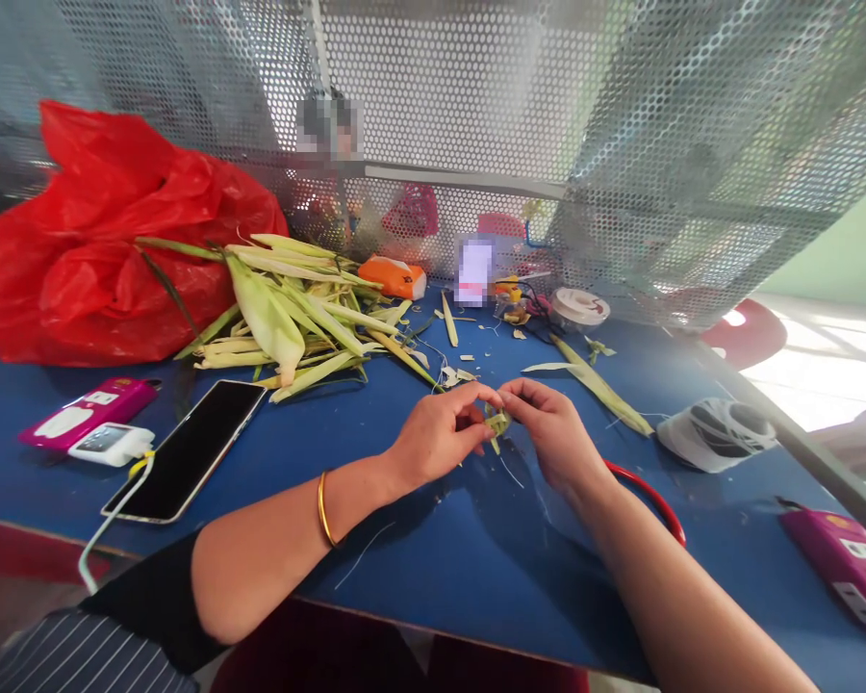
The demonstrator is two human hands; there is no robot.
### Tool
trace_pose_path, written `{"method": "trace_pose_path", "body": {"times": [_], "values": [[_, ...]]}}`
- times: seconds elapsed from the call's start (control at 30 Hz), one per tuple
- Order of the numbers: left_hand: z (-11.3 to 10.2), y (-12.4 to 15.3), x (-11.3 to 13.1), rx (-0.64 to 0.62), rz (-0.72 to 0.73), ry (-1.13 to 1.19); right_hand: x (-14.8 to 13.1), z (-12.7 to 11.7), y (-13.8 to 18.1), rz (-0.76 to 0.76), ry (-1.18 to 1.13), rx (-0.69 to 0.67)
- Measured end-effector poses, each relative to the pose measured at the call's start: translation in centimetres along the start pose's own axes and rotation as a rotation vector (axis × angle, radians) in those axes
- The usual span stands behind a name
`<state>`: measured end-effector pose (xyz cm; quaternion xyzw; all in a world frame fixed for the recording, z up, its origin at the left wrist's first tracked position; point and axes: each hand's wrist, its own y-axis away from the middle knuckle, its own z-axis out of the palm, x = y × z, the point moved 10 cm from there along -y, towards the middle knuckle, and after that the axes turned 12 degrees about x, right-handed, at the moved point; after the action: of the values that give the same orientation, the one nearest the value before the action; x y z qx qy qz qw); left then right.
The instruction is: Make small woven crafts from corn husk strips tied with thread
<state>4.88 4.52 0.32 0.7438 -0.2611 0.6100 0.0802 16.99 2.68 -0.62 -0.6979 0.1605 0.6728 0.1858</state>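
A small green folded strip of corn husk [497, 423] is pinched between both my hands above the blue table. My left hand [437, 438], with a gold bangle at the wrist, grips it from the left, thumb and fingers closed. From the right, my right hand [552, 433] pinches its upper edge with thumb and index finger. A thin pale thread [512, 473] hangs just below the husk piece. Beside my right forearm curves a red handle [653, 496], partly hidden by the arm. A long husk strip [606, 390] lies beyond my right hand.
A pile of corn husks [310, 318] rests against a red plastic bag [115, 231]. Around lie a phone [194, 448], purple power strips [90, 412], an orange tissue pack [394, 277], a white spool [581, 306] and a white roll [714, 435]. Perforated metal panels [440, 96] stand behind.
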Motion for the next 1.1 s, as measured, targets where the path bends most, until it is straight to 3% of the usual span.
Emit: {"method": "trace_pose_path", "body": {"times": [0.23, 0.33, 0.67, 0.93, 1.1], "values": [[0.1, -0.1, 0.6, -0.013, 0.063, -0.091, 3.3, 1.4, 0.5, 0.404, -0.276, -0.128], [0.3, -0.2, 0.7, -0.017, 0.099, -0.111, 3.9, 1.8, 0.6, 0.472, -0.326, -0.162], [0.0, -0.2, 0.4, 0.002, 0.137, -0.262, 2.4, 1.2, 0.5, 0.218, -0.168, -0.065], [-1.4, -1.0, -1.3, 0.147, -0.112, 0.073, 2.2, 0.1, 0.0, 0.215, -0.1, 0.03], [-1.4, -1.0, -2.2, 0.172, -0.231, 0.193, 1.3, 0.0, 0.1, 0.11, -0.116, 0.068]]}}
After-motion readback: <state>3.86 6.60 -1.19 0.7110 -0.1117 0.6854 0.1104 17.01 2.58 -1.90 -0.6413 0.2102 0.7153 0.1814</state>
